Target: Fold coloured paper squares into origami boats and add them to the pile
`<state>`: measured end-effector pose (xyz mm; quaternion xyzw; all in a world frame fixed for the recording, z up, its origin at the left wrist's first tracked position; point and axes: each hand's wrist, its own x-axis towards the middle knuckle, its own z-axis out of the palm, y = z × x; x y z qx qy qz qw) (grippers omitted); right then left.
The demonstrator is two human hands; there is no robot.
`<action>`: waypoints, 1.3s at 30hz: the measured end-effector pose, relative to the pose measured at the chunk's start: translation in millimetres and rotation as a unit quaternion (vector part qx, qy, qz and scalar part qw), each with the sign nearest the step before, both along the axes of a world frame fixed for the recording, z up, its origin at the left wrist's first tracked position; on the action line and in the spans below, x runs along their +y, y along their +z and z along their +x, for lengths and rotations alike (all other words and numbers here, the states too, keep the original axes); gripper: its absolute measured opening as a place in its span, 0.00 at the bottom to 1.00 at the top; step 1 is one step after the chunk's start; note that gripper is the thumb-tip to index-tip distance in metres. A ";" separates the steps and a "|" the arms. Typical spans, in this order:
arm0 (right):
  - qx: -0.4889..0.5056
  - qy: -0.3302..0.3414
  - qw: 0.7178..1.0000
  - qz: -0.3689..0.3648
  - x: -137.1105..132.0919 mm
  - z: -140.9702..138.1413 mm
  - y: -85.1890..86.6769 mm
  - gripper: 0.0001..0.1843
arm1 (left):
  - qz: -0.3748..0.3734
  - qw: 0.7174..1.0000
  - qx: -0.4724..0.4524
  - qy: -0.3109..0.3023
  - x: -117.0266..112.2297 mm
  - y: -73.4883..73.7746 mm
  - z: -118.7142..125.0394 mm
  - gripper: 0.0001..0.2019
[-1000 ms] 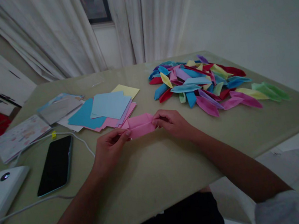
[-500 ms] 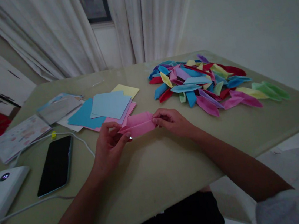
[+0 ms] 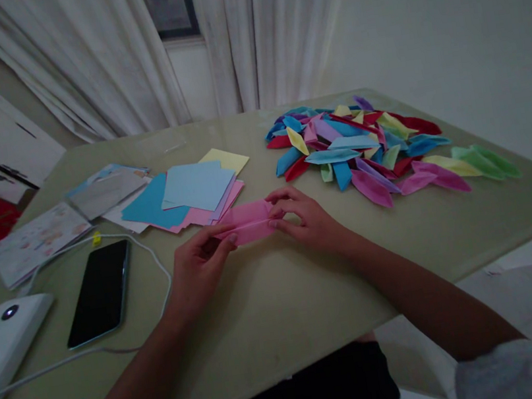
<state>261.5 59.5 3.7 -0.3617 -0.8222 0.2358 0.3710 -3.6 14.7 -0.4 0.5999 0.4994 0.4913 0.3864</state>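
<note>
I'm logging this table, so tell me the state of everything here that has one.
Pink paper: creased, held at both ends
Left hand: fingers gripping the paper's left end
Right hand: fingers gripping its right end
Phone: lying flat, screen dark
Paper sheets: unfolded, overlapping
Folded paper pieces: piled together
White cable: loosely curved
Curtains: parted

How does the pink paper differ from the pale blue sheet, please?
The pink paper is folded; the pale blue sheet is flat. The left hand and right hand hold the pink paper, while the pale blue sheet lies on other sheets. Both are plain-coloured.
</note>
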 end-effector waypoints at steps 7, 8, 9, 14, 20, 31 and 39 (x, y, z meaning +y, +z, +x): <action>-0.100 -0.031 0.987 0.120 -2.9 -1.7 -5.3 0.11 | 0.025 1.000 0.005 -0.016 -5.9 -6.9 6.5 0.23; -0.113 -0.045 0.984 0.129 -4.4 -2.7 -5.4 0.12 | 0.026 0.999 0.006 -0.019 -8.0 -7.4 8.4 0.26; -0.121 -0.055 0.982 0.134 -6.2 -4.0 -5.1 0.11 | 0.024 0.999 0.010 -0.023 -10.2 -7.9 10.2 0.29; -0.092 0.020 0.989 0.113 -15.6 -11.3 -1.2 0.12 | 0.012 0.998 0.010 -0.063 -18.5 -11.9 16.8 0.29; -0.063 0.064 0.993 0.083 -17.4 -11.3 1.7 0.20 | 0.044 0.986 -0.024 -0.158 -20.4 -12.6 18.3 0.30; -0.026 0.068 0.997 0.027 -18.2 -11.6 9.7 0.14 | 0.089 0.982 0.040 -0.159 -22.6 -3.0 16.8 0.22; -0.023 0.041 0.999 0.022 -12.2 -8.2 6.2 0.18 | 0.090 0.995 0.040 0.036 -6.9 -10.9 6.0 0.29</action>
